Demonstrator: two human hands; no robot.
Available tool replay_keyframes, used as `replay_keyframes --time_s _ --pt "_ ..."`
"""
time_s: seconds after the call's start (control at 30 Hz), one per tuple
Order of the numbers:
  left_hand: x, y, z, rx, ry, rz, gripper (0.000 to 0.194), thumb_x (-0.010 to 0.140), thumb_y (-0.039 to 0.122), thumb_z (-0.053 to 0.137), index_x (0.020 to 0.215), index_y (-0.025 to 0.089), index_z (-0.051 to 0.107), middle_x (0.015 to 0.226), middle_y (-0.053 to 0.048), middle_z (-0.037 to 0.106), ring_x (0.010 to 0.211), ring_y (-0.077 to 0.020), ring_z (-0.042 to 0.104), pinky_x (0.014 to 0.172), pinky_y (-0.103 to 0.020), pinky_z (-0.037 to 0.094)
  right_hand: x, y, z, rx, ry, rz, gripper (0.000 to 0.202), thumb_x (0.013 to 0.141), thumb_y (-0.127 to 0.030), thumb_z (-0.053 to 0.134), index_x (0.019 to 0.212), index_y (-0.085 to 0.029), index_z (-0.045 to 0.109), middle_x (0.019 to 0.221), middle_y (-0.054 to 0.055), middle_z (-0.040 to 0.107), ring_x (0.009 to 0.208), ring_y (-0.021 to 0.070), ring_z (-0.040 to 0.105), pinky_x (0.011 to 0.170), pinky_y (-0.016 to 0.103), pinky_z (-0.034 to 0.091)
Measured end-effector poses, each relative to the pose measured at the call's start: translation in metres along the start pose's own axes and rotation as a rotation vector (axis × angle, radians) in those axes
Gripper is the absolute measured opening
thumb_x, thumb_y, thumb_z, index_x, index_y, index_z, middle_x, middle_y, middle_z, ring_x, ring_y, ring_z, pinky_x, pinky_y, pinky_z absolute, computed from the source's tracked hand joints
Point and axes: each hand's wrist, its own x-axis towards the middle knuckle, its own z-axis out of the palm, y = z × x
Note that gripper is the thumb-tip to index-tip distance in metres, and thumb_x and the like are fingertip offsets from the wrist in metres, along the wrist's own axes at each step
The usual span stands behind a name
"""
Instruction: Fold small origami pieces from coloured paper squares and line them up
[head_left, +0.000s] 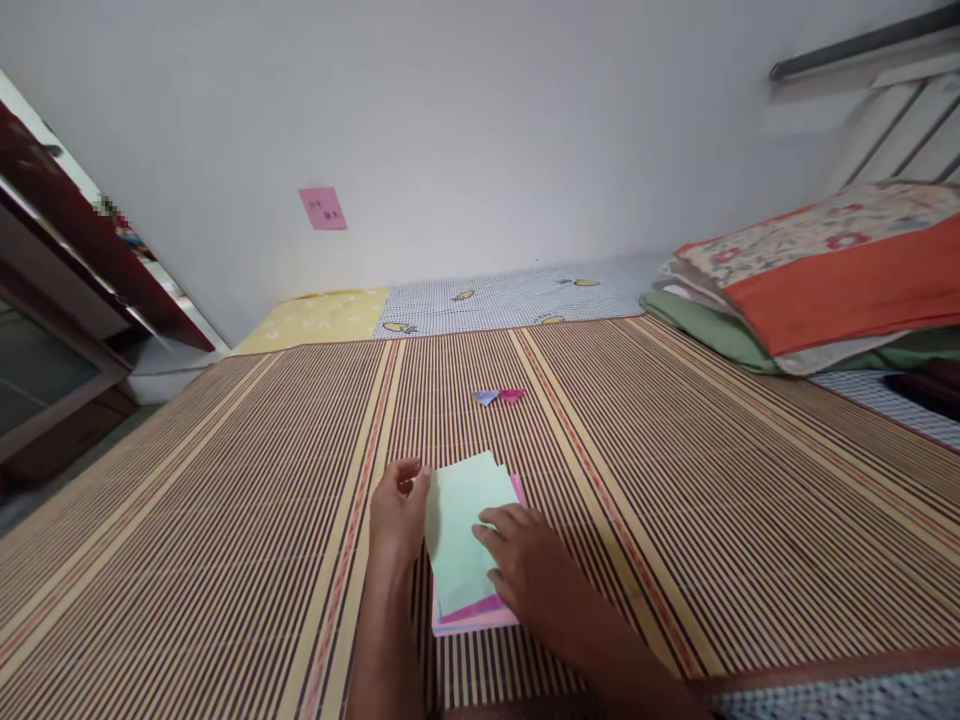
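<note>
A light green sheet of paper [465, 530] lies turned a little on a stack of coloured paper [474, 628] with pink and magenta edges showing. At the sheet's upper left edge is my left hand [400, 510], its fingers curled with thumb and forefinger close to the paper; whether they pinch it is unclear. My right hand [529, 560] rests on the sheet's right side, fingers spread. Beyond the stack, a small folded lilac paper [486, 397] and a folded magenta paper [512, 396] sit side by side on the striped mat [300, 480].
Folded bedding with an orange and floral pillow [832, 280] lies at the right. A yellow cloth [319, 317] and a checked cloth [487, 300] run along the wall. A pink note [322, 208] is on the wall. Dark red furniture [90, 230] stands at the left.
</note>
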Motion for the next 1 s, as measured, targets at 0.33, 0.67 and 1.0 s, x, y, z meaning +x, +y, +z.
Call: replay_keyframes --time_s 0.33,0.67,1.0 --pt "-0.007 0.016 -0.003 -0.148 -0.074 -0.034 0.025 0.068 0.036 0.078 0.085 0.018 0.073 0.068 -0.001 0.069 0.058 -0.0173 0.060 0.055 -0.026 0.045 -0.008 -0.004 0.007 0.092 0.120 -0.040 0.060 0.083 -0.019 0.074 0.140 -0.016 0.054 0.143 0.015 0.057 0.131 0.0328 0.049 0.112 0.052 0.037" --pt "-0.012 0.022 0.003 -0.415 -0.162 -0.132 0.040 0.073 0.041 0.082 0.103 0.018 0.071 0.077 0.000 0.070 0.061 -0.0132 0.063 0.058 -0.023 0.050 0.004 0.024 -0.037 0.805 0.439 0.361 0.056 0.093 -0.042 0.063 0.142 -0.018 0.052 0.134 0.017 0.063 0.114 0.0291 0.065 0.093 0.045 0.054" --pt "-0.008 0.027 0.001 -0.352 -0.159 -0.105 0.031 0.075 0.043 0.084 0.090 0.019 0.070 0.077 0.000 0.072 0.067 -0.0141 0.065 0.063 -0.023 0.050 0.054 0.044 -0.054 1.189 0.424 0.330 0.029 0.085 -0.043 0.072 0.079 -0.015 0.067 0.070 0.001 0.066 0.066 0.0174 0.062 0.062 0.027 0.049"
